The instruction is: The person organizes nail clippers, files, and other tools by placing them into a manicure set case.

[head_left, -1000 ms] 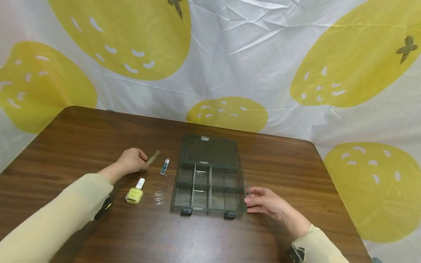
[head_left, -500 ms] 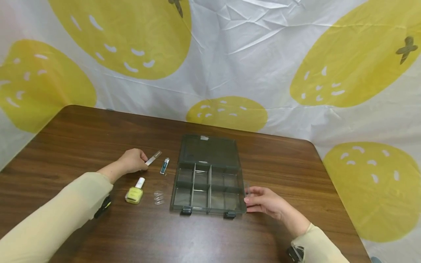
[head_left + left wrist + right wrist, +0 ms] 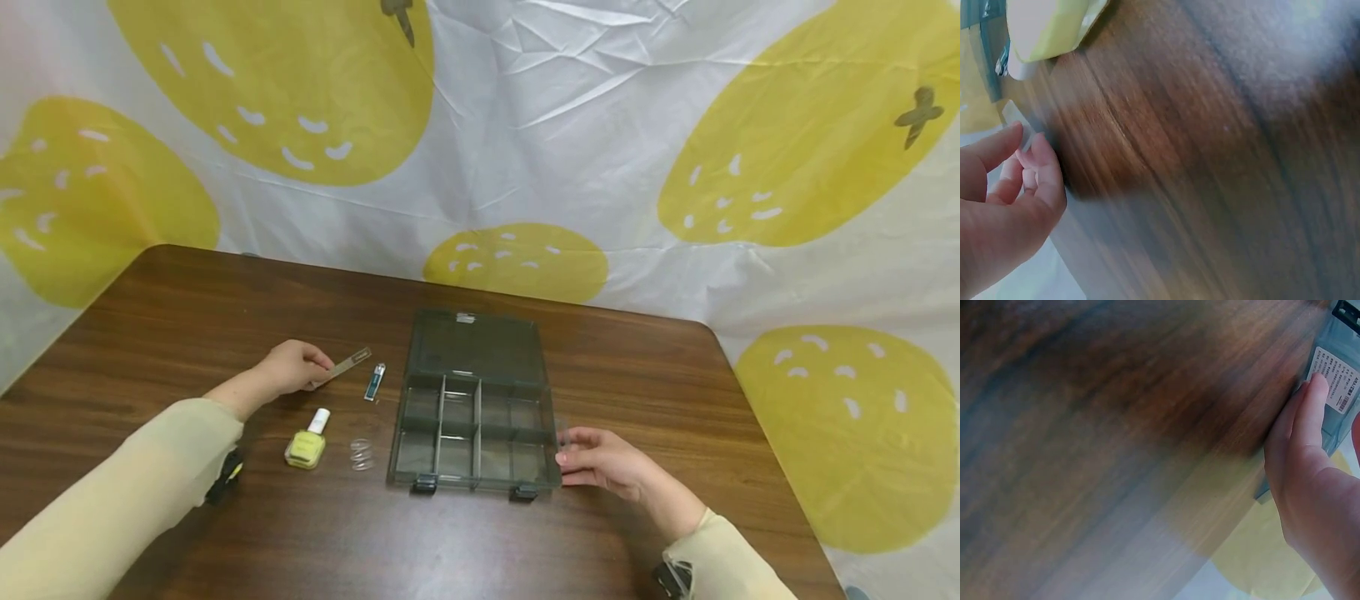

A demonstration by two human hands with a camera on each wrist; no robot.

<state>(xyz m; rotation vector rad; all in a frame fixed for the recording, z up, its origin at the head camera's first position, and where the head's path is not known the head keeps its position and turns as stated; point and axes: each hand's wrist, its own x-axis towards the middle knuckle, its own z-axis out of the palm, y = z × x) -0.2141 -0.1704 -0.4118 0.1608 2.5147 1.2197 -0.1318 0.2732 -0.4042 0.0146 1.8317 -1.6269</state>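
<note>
My left hand (image 3: pixel 288 368) pinches one end of a narrow, pale translucent nail file (image 3: pixel 351 363) between thumb and fingers, low over the table's left side. In the left wrist view, only a short piece of the nail file (image 3: pixel 1015 117) shows past the fingertips. My right hand (image 3: pixel 603 462) rests with extended fingers against the right side of a grey see-through divided box (image 3: pixel 480 433), near its front corner. The box lies with its lid (image 3: pixel 480 346) folded back. In the right wrist view, a fingertip touches a white printed label (image 3: pixel 1335 378) on its side.
A nail clipper (image 3: pixel 375 382) lies between the nail file and the box. Nearer me stand a yellow nail polish bottle (image 3: pixel 306 447) with a white cap and several small clear curved pieces (image 3: pixel 362 454). A lemon-print cloth (image 3: pixel 555 150) hangs behind the wooden table (image 3: pixel 615 358).
My left hand has shifted slightly left and tilted the nail file, so more of its length shows. The right hand and the box have stayed put.
</note>
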